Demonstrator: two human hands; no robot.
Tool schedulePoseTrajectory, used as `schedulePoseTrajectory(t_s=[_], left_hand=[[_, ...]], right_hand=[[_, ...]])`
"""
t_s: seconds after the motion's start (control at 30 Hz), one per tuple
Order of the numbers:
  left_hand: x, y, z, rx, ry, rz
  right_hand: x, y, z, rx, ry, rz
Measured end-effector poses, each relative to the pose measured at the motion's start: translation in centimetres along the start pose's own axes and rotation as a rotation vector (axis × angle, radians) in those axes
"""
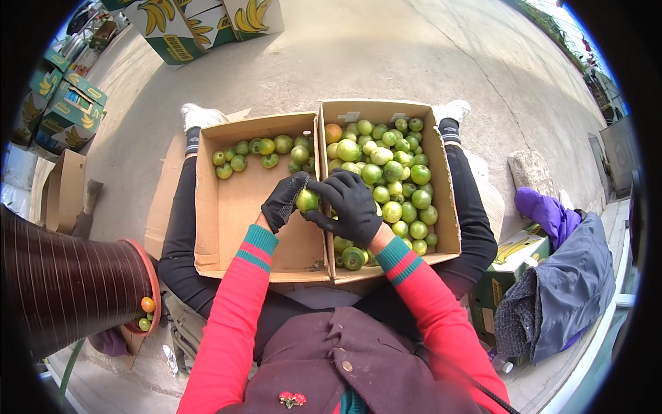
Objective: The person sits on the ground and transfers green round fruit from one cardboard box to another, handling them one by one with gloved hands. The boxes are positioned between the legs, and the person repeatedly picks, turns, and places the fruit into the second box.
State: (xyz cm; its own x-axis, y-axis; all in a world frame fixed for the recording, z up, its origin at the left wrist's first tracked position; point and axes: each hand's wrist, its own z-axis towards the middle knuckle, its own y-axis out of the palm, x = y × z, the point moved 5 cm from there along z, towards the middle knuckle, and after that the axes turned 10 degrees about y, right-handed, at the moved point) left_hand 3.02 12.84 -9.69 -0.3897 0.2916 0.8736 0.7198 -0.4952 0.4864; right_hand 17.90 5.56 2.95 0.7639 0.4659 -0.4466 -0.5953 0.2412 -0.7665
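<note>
While the concrete floor (372, 62) spreads widest, with open room beyond the boxes' far edges, your right box (447, 203) and left box (241, 214) stand side by side between your legs (181, 231), their inner walls touching or nearly so. Beside your left leg, the dark ribbed container (76, 283) is cut off by the lens rim.

In the left box, bare cardboard runs from the near edge and left corner to the middle, giving you room to move; its green tomatoes (266, 146) gather along the far edge and down from the far right corner. In the right box, the mostly green tomatoes (380, 155) crowd from the far edge nearly to the near one, an orange one at the far left corner.

Your gloved right hand (350, 203) hides part of the shared side and some fruit beneath. Its bent thumb and forefinger reach the held tomato (307, 201); you cannot tell whether they grip. Your gloved left hand (281, 201) closes around that green tomato, above the left box's right edge, partly covering it.
</note>
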Motion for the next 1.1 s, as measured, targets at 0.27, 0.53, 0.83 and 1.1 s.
schedulePoseTrajectory(t_s=[0.27,0.53,0.83,1.1], left_hand=[[2.1,2.7,-0.1,0.329,0.152,0.271],[2.5,2.4,3.8,0.323,0.351,1.489],[3.2,-0.5,2.2,0.539,0.379,0.469],[4.1,7.4,0.1,0.140,0.354,0.558]], right_hand=[[0.5,-0.7,-0.1,0.063,0.046,0.080],[5.5,-5.5,-0.4,0.108,0.163,0.218],[6.3,-4.5,-0.7,0.114,0.267,0.288],[2.9,-2.3,-0.2,0.059,0.136,0.192]])
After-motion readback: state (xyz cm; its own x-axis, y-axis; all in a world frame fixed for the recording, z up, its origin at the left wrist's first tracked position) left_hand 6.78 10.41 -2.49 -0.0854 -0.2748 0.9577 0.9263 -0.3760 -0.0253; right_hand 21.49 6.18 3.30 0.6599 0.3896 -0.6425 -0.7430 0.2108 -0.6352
